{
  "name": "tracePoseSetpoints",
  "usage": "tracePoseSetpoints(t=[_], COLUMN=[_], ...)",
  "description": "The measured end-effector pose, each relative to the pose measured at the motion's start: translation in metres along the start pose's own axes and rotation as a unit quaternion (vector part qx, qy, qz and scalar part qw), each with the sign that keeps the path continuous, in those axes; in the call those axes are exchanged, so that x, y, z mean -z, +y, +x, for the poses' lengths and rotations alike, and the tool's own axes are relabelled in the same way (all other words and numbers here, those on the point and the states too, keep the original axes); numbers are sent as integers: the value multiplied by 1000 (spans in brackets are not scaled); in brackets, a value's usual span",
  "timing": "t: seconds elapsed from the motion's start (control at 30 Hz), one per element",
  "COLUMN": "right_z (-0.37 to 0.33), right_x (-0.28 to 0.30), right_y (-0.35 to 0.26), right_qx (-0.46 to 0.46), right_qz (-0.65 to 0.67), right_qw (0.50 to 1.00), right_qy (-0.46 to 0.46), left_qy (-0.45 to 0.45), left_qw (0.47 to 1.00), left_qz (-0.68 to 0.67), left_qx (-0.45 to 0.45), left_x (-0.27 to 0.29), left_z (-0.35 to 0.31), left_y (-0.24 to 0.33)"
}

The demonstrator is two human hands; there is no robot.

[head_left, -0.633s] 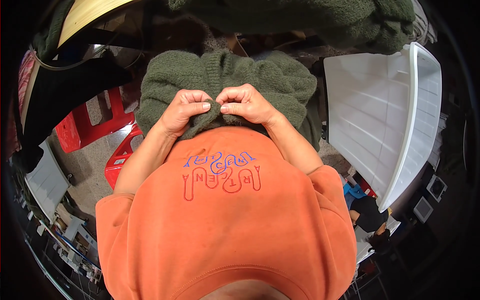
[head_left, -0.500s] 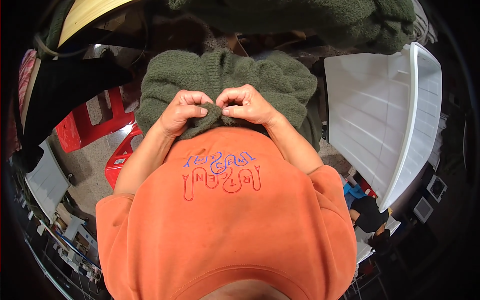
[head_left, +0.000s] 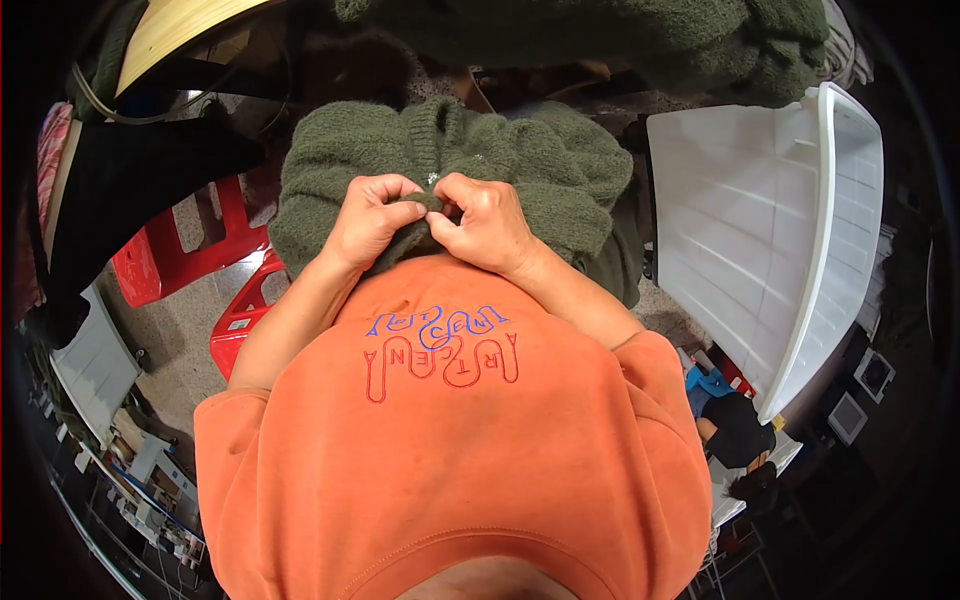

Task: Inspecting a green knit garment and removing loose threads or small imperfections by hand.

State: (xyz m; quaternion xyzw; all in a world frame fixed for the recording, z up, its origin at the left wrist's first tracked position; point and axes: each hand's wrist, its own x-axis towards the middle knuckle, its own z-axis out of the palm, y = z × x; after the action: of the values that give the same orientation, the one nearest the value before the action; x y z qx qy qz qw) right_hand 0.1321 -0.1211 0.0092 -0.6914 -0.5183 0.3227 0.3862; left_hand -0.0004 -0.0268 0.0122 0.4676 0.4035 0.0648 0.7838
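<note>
A dark green fuzzy knit garment lies bunched over my lap, with a ribbed band running down its middle. My left hand pinches a fold of the knit between thumb and fingers. Close against it, my right hand is closed on the same part of the fabric, its thumb tip almost touching the left one. Small shiny silvery bits show on the knit just beyond my fingertips. Whether a small item sits between the fingers is hidden.
To the right stands a large white plastic bin. Red plastic stools are at the left, near dark cloth. More green knitwear is heaped ahead, beside a pale wooden edge. Another person in black is at the lower right.
My right hand has turned and drawn in toward the left, its thumb now pointing at the fold. Shiny bits now show on the knit beyond the fingers. The garment has barely moved.
</note>
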Motion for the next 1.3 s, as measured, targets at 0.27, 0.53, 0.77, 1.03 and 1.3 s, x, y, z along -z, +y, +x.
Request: tracePoseSetpoints(t=[0.27, 0.53, 0.77, 1.03, 1.3], right_z=[3, 5, 6, 7, 7], right_x=[4, 1, 1, 7, 3], right_y=[18, 22, 28, 20, 22], right_qx=[-137, -123, -149, -215, -182], right_qz=[326, 355, 376, 491, 339], right_qw=[929, 918, 904, 831, 909], right_qy=[-106, -124, -136, -146, -161], left_qy=[-23, -31, -52, -68, -13], left_qw=[999, 999, 998, 993, 1000], left_qz=[25, -23, 9, -86, -25], left_qx=[-3, 33, 28, 33, 8], left_x=[4, 5, 8, 8, 1], left_z=[4, 4, 4, 5, 0], left_y=[2, 0, -3, -5, -8])
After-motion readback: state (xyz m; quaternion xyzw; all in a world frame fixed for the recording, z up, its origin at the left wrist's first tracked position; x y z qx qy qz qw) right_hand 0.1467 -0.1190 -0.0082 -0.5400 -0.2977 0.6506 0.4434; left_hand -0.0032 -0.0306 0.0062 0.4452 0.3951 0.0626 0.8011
